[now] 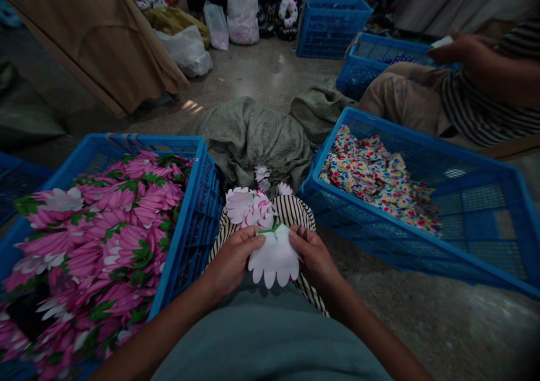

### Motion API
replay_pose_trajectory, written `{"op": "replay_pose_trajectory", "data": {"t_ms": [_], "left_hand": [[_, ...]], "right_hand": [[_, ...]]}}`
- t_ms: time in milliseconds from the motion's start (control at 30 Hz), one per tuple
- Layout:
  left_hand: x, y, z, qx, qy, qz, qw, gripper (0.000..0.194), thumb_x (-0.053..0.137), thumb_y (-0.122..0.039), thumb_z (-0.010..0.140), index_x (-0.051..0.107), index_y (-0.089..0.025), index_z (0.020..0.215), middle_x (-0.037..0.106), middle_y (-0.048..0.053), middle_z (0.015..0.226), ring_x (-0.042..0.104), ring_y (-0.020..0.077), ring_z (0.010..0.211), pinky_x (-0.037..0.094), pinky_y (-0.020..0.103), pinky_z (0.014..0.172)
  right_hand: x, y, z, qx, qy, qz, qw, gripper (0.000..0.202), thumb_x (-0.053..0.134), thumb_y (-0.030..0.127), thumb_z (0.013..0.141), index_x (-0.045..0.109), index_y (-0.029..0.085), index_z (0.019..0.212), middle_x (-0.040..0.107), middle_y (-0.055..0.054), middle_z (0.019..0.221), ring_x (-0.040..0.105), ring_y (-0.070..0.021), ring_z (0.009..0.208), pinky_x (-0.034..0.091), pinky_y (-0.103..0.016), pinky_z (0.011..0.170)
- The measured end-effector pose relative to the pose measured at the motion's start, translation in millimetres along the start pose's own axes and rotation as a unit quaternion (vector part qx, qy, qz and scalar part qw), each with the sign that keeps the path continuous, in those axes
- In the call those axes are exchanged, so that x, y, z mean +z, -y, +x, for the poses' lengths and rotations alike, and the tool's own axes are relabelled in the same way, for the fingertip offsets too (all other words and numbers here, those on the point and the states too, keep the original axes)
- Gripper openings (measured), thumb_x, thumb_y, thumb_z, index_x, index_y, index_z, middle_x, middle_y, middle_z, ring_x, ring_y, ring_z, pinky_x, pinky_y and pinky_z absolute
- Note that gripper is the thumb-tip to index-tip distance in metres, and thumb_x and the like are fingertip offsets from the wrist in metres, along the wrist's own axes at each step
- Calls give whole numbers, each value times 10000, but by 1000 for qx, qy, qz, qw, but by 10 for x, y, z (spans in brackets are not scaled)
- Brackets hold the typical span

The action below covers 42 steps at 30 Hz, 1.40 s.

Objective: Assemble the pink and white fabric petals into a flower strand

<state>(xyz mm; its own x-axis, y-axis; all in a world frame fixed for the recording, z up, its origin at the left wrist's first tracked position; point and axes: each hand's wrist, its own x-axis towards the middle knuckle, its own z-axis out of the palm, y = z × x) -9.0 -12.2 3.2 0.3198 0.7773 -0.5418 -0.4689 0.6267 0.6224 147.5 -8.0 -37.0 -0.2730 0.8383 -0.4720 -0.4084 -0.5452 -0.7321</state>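
Between my two hands a white scalloped petal piece (275, 260) with a green strip along its upper edge is held over my lap. My left hand (236, 254) pinches its upper left corner, and my right hand (311, 251) pinches the upper right one. Just beyond it, pink and white petal pieces (253, 207) lie on my striped trousers (295, 206). Left of me, a blue crate (196, 167) holds a heap of pink, white and green flower pieces (126, 223).
On the right, another blue crate (464, 251) holds colourful dotted pieces (371, 173). A grey-green sack (261, 136) lies ahead. A person in a striped top (476, 105) sits at the right. Farther back are blue crates (333, 26), plastic bags (242, 21) and a brown cloth-covered table (97, 43).
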Motion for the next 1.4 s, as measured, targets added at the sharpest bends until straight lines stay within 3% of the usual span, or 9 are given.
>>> {"op": "replay_pose_trajectory", "data": {"t_ms": [133,267,367,467,867,1067,1300,1367,1400], "left_hand": [[-24,25,-24,12,14,47,999,238,615,-273,724,622,-121,906,636,17,653,556,110,545,404,208,531],[-27,28,-58,18,-2,94,995,267,594,-332,738,608,-132,914,620,2,634,530,101,514,363,195,485],[-14,19,-76,17,12,96,995,237,577,-330,751,592,-137,888,587,-11,613,504,93,501,350,195,482],[-15,29,-86,25,21,102,994,182,579,-310,756,572,-137,811,550,-22,617,473,79,520,334,189,498],[-46,92,-90,-6,49,87,995,169,556,-313,774,512,-154,809,462,-37,598,418,75,512,309,203,504],[-34,64,-97,-7,54,147,988,204,551,-357,770,509,-159,793,439,-47,577,390,71,493,283,195,479],[-4,-19,-127,-28,85,203,975,231,535,-384,770,511,-155,750,461,-44,552,417,68,463,262,183,442],[2,-28,-125,-27,89,207,974,225,537,-377,768,508,-156,740,482,-40,556,433,70,466,273,184,445],[2,-26,-120,-27,86,206,974,224,538,-377,767,507,-156,738,488,-40,554,437,70,464,277,184,444]], "right_hand": [[-19,35,-12,-85,-2,-173,981,242,563,391,749,478,180,666,434,53,525,360,-79,427,285,-195,397],[-31,209,-140,-285,-35,-438,852,122,505,264,783,521,186,875,514,7,689,457,-129,595,342,-247,551],[2,323,-230,-312,39,-536,784,151,429,257,836,529,180,919,553,-20,731,494,-145,626,342,-263,578],[40,353,-241,-310,72,-574,754,181,413,272,858,551,171,917,597,-42,755,536,-156,658,354,-261,590],[39,312,-227,-385,67,-598,700,193,406,285,868,551,165,911,586,-41,690,519,-146,595,355,-253,555],[42,302,-209,-400,65,-625,667,202,403,284,870,561,159,867,559,-38,634,503,-153,576,345,-259,550],[34,325,-204,-404,81,-627,661,188,430,248,859,593,172,805,546,-22,580,492,-143,537,318,-255,516],[9,327,-208,-395,86,-607,684,183,443,234,851,603,175,785,537,-14,566,487,-139,525,319,-257,515],[-9,323,-205,-386,76,-580,713,180,442,229,849,606,179,793,548,-15,584,495,-139,537,331,-257,523]]}}
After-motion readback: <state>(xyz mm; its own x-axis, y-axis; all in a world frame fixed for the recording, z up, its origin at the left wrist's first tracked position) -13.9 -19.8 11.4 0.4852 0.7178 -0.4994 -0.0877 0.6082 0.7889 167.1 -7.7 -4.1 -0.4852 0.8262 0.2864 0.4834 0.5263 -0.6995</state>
